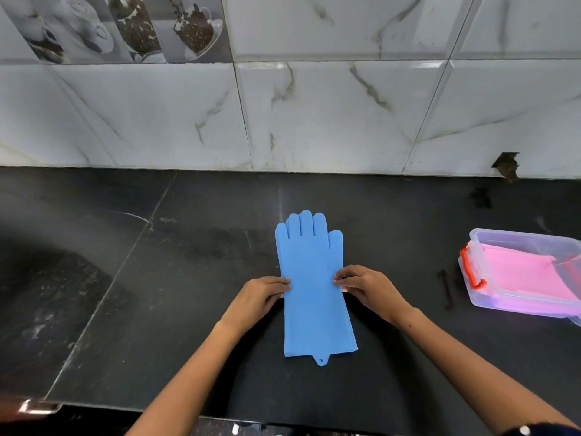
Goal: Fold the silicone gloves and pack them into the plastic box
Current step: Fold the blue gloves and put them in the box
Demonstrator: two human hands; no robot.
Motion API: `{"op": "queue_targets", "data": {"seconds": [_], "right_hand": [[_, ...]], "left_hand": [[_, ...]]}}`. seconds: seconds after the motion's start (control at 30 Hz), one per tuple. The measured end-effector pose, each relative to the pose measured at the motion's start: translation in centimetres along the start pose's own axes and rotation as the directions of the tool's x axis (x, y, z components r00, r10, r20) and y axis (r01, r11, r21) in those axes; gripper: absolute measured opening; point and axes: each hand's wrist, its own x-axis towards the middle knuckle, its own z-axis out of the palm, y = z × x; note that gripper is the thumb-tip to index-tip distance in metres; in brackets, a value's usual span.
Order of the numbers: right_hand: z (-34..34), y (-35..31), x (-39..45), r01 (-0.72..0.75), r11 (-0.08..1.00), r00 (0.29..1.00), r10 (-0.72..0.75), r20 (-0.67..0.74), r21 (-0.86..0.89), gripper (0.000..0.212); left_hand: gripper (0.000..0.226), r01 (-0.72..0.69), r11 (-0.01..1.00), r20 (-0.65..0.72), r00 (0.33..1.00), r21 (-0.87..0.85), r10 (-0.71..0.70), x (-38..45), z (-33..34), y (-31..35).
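Gloves: blue silicone gloves (316, 287) lie flat, unfolded, mid-counter (188, 262).
Left hand (261, 295): fingertips pinching glove's left edge.
Right hand (367, 286): pinching right edge.
Box: plastic box (490, 302) far right, pink gloves (528, 275) inside.

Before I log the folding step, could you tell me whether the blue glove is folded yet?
Not yet: the blue glove lies spread flat on the counter, fingers to cuff showing.

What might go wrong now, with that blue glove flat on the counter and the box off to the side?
The blue glove is held only by fingertips at its edges, so springy silicone might unfold. The plastic box already holds pink material, so space could be tight. It also sits far to the right.
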Motion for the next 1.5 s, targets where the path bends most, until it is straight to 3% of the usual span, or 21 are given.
{"op": "queue_targets", "data": {"seconds": [0.13,0.3,0.5,0.6,0.7,0.77,0.83,0.9,1.0,1.1,1.13,1.2,1.27,1.37,1.43,1.5], "right_hand": [[0.9,-0.2,-0.3,-0.041,0.999,0.994,0.043,-0.104,0.022,0.016],[1.2,-0.7,-0.9,-0.108,0.987,0.977,0.127,-0.171,0.118,0.017],[1.3,-1.6,-3.3,-0.180,0.934,0.962,0.233,-0.145,0.307,0.019],[0.7,-1.8,-1.7,-0.351,0.816,0.899,0.431,-0.078,0.460,0.016],[0.0,-1.7,0.1,-0.531,0.622,0.775,0.631,0.033,0.576,0.019],[-0.4,-1.6,0.7,-0.577,0.488,0.707,0.699,0.102,0.656,0.017],[-0.6,-1.9,0.8,-0.576,0.419,0.683,0.719,0.132,0.702,0.012],[-0.5,-2.1,0.6,-0.511,0.581,0.747,0.665,-0.008,0.634,0.007],[-0.6,-2.1,-0.3,-0.303,0.911,0.918,0.357,-0.171,0.279,0.028],[-1.2,-1.5,-0.8,-0.136,0.991,0.978,0.132,-0.162,-0.012,0.042],[-1.4,-1.3,-0.8,-0.103,0.995,0.980,0.099,-0.170,-0.014,0.038],[-1.8,-1.4,-0.2,-0.106,0.983,0.972,0.134,-0.191,0.149,0.027],[-2.0,-1.9,0.9,-0.240,0.887,0.937,0.318,-0.145,0.394,0.025],[-1.6,-2.2,2.5,-0.479,0.669,0.808,0.589,-0.012,0.569,0.033],[-1.1,-2.2,3.1,-0.570,0.486,0.719,0.685,0.117,0.663,0.026],[-1.0,-2.0,3.5,-0.616,0.436,0.675,0.721,0.154,0.657,0.023]], "left_hand": [[0.022,-0.061,0.997,-0.065,0.996,0.053,0.065,-0.6,0.7,0.4],[0.024,-0.020,0.999,-0.140,0.990,0.035,0.025,-0.3,1.2,1.1],[0.024,0.200,0.946,-0.195,0.947,-0.256,-0.253,-1.8,2.3,2.7],[0.022,0.407,0.793,-0.133,0.849,-0.453,-0.511,-0.2,1.9,3.7],[0.020,0.652,0.494,0.102,0.656,-0.575,-0.748,2.6,1.1,3.4],[0.019,0.721,0.333,0.218,0.554,-0.608,-0.803,3.9,0.5,2.9],[0.019,0.751,0.285,0.227,0.498,-0.596,-0.837,4.4,0.2,2.6],[0.017,0.771,0.280,0.201,0.462,-0.572,-0.864,4.2,0.5,2.6],[0.015,0.781,0.334,0.130,0.463,-0.528,-0.877,3.9,0.9,2.7],[0.015,0.786,0.362,0.104,0.470,-0.501,-0.876,3.8,0.9,2.7],[0.015,0.790,0.370,0.102,0.473,-0.489,-0.875,3.8,0.9,2.8],[0.014,0.790,0.392,0.092,0.486,-0.471,-0.869,3.7,0.9,2.8],[0.014,0.791,0.398,0.086,0.488,-0.465,-0.869,3.7,0.8,2.8],[0.010,0.790,0.375,0.098,0.476,-0.485,-0.874,3.7,0.7,2.8],[0.007,0.792,0.370,0.109,0.475,-0.485,-0.873,3.9,0.8,2.8],[0.007,0.797,0.373,0.116,0.477,-0.475,-0.871,4.1,0.8,2.7]]}}
